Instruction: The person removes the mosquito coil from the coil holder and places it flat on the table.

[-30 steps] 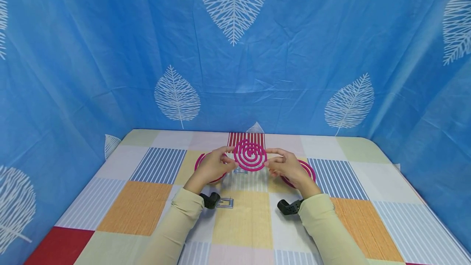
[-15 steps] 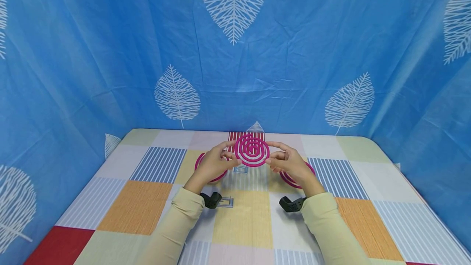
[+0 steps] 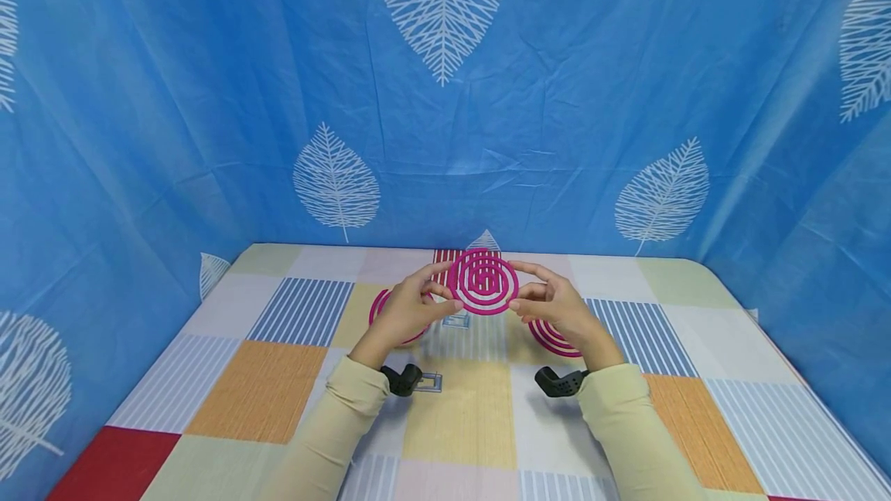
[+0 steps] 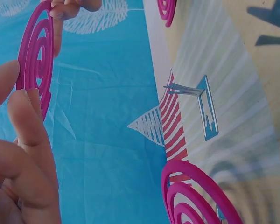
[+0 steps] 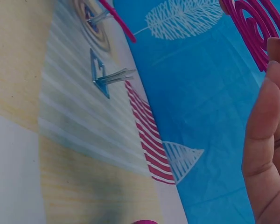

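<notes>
A pink mosquito coil (image 3: pixel 483 311) is held up above the table, its spiral facing the head camera. My left hand (image 3: pixel 404 314) pinches its left edge between thumb and fingertips, also seen close in the left wrist view, where the coil (image 4: pixel 23 70) appears nearly edge-on. On the opposite edge, my right hand (image 3: pixel 567 315) grips it with thumb and index finger. Below and behind the hands are two more pink coils, one at left (image 3: pixel 374 308) and one at right (image 3: pixel 557 349), each partly covered by a hand. A small metal coil stand (image 4: pixel 209 116) with an upright prong lies between them.
A second metal stand (image 3: pixel 431 383) lies nearer, beside the left wrist's black camera (image 3: pixel 402 380). Another black camera (image 3: pixel 560 383) sits on the right wrist. The patchwork tablecloth (image 3: pixel 459 424) covers the table; a blue leaf-patterned curtain (image 3: pixel 487 122) encloses the back and sides.
Both hands have shifted slightly right and upward with the coil, which shows a wider face to the head camera. The coils and stands on the table have stayed put.
</notes>
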A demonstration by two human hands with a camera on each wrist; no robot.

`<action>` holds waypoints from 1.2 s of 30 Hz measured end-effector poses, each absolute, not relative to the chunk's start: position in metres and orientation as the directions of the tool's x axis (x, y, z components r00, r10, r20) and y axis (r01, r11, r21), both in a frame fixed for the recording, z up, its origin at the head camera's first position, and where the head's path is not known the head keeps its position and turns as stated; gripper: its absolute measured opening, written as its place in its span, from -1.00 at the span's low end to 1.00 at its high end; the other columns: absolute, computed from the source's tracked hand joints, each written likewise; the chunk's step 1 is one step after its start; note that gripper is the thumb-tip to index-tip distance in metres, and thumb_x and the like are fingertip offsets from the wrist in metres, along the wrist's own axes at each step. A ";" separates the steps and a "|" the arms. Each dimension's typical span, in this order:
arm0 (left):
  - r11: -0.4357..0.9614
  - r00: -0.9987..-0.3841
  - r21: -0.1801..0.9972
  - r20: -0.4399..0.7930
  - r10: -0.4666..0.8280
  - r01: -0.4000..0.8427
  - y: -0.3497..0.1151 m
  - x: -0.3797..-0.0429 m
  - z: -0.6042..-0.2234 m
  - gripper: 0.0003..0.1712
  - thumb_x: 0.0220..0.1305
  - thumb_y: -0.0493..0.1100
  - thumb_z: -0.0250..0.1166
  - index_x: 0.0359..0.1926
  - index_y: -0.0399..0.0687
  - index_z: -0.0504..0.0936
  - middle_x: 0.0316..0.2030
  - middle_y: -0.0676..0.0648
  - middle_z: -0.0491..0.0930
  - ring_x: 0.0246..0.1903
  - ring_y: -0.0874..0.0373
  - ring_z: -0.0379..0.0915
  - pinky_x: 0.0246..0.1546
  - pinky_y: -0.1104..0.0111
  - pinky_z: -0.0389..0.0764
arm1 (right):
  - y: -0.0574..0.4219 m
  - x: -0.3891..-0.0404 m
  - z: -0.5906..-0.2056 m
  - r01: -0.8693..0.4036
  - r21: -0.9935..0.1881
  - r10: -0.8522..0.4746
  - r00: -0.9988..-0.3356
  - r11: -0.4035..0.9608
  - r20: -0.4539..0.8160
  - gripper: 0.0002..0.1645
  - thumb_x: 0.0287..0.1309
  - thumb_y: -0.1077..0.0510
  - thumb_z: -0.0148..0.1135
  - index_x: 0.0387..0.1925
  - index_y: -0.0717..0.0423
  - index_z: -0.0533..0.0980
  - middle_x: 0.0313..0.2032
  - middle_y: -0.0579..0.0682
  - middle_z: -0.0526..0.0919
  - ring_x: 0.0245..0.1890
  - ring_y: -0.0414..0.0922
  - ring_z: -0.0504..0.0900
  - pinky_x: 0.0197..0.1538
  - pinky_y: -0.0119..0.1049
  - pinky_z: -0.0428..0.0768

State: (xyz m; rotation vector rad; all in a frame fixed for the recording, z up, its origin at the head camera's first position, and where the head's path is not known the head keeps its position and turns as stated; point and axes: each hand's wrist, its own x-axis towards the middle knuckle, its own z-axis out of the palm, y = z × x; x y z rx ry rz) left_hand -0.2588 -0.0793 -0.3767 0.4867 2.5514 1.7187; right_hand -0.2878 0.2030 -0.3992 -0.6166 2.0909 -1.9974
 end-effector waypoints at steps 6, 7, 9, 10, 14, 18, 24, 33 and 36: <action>0.343 -0.949 0.907 0.149 0.280 0.244 -0.075 -0.255 -0.375 -0.14 0.37 -0.20 0.52 0.61 -0.11 0.39 -0.17 -0.08 0.70 -0.40 0.02 0.58 -0.36 0.34 0.54 | 0.208 -0.286 -0.397 -0.188 -0.982 -0.437 -0.884 0.010 0.165 -0.17 0.32 0.46 0.29 0.54 0.51 0.20 -0.34 -0.14 0.77 -0.39 -0.27 0.65 -0.26 -0.36 0.72; 0.338 -0.947 0.909 0.148 0.285 0.243 -0.073 -0.255 -0.375 -0.15 0.38 -0.21 0.52 0.61 -0.11 0.39 -0.16 -0.08 0.69 -0.38 -0.02 0.60 -0.35 0.33 0.55 | 0.209 -0.285 -0.397 -0.189 -0.982 -0.436 -0.885 0.012 0.165 -0.17 0.32 0.46 0.29 0.54 0.51 0.20 -0.33 -0.14 0.77 -0.38 -0.27 0.65 -0.25 -0.36 0.72; 0.336 -0.946 0.910 0.146 0.290 0.243 -0.071 -0.254 -0.375 -0.15 0.38 -0.21 0.52 0.61 -0.10 0.39 -0.16 -0.09 0.68 -0.38 -0.02 0.61 -0.34 0.33 0.56 | 0.212 -0.284 -0.397 -0.186 -0.982 -0.432 -0.888 0.018 0.160 -0.17 0.31 0.45 0.30 0.54 0.50 0.21 -0.34 -0.15 0.76 -0.39 -0.26 0.65 -0.24 -0.35 0.72; 0.336 -0.946 0.910 0.144 0.291 0.242 -0.070 -0.254 -0.375 -0.15 0.38 -0.20 0.52 0.61 -0.09 0.39 -0.16 -0.09 0.68 -0.38 -0.01 0.61 -0.34 0.33 0.56 | 0.213 -0.283 -0.397 -0.185 -0.983 -0.430 -0.889 0.019 0.159 -0.17 0.31 0.45 0.30 0.53 0.50 0.22 -0.34 -0.14 0.76 -0.39 -0.25 0.65 -0.24 -0.35 0.71; 0.346 -0.950 0.909 0.133 0.284 0.231 -0.064 -0.253 -0.377 -0.15 0.37 -0.20 0.53 0.60 -0.08 0.41 -0.17 -0.08 0.67 -0.39 0.08 0.58 -0.36 0.33 0.56 | 0.218 -0.280 -0.400 -0.188 -0.982 -0.425 -0.892 0.033 0.157 -0.19 0.31 0.44 0.32 0.52 0.49 0.24 -0.34 -0.15 0.76 -0.39 -0.26 0.65 -0.22 -0.35 0.70; 0.354 -0.951 0.908 0.122 0.285 0.222 -0.058 -0.251 -0.379 -0.13 0.34 -0.22 0.55 0.61 -0.06 0.41 -0.20 -0.05 0.67 -0.37 0.03 0.62 -0.37 0.34 0.57 | 0.224 -0.278 -0.403 -0.194 -0.979 -0.420 -0.895 0.063 0.151 -0.19 0.32 0.43 0.34 0.52 0.47 0.26 -0.34 -0.15 0.75 -0.39 -0.24 0.65 -0.20 -0.36 0.70; 0.345 -0.942 0.908 0.131 0.308 0.239 -0.050 -0.250 -0.383 -0.12 0.33 -0.24 0.54 0.61 -0.07 0.41 -0.22 -0.05 0.70 -0.37 0.15 0.63 -0.35 0.33 0.60 | 0.234 -0.276 -0.408 -0.174 -0.980 -0.415 -0.902 0.092 0.121 -0.17 0.36 0.39 0.35 0.56 0.42 0.24 -0.33 -0.16 0.76 -0.38 -0.22 0.65 -0.18 -0.34 0.71; 0.330 -0.932 0.910 0.137 0.336 0.253 -0.038 -0.249 -0.390 -0.13 0.36 -0.24 0.50 0.61 -0.09 0.38 -0.25 -0.03 0.72 -0.39 0.18 0.65 -0.38 0.37 0.58 | 0.247 -0.270 -0.411 -0.145 -0.985 -0.403 -0.910 0.090 0.097 -0.15 0.38 0.38 0.35 0.58 0.42 0.21 -0.31 -0.15 0.74 -0.36 -0.24 0.64 -0.17 -0.35 0.71; 0.330 -0.932 0.910 0.134 0.338 0.251 -0.034 -0.248 -0.392 -0.14 0.36 -0.23 0.49 0.61 -0.08 0.37 -0.24 -0.02 0.72 -0.38 0.12 0.67 -0.36 0.37 0.58 | 0.250 -0.269 -0.412 -0.144 -0.986 -0.404 -0.910 0.086 0.097 -0.16 0.38 0.38 0.35 0.58 0.40 0.22 -0.30 -0.14 0.75 -0.33 -0.24 0.66 -0.15 -0.33 0.73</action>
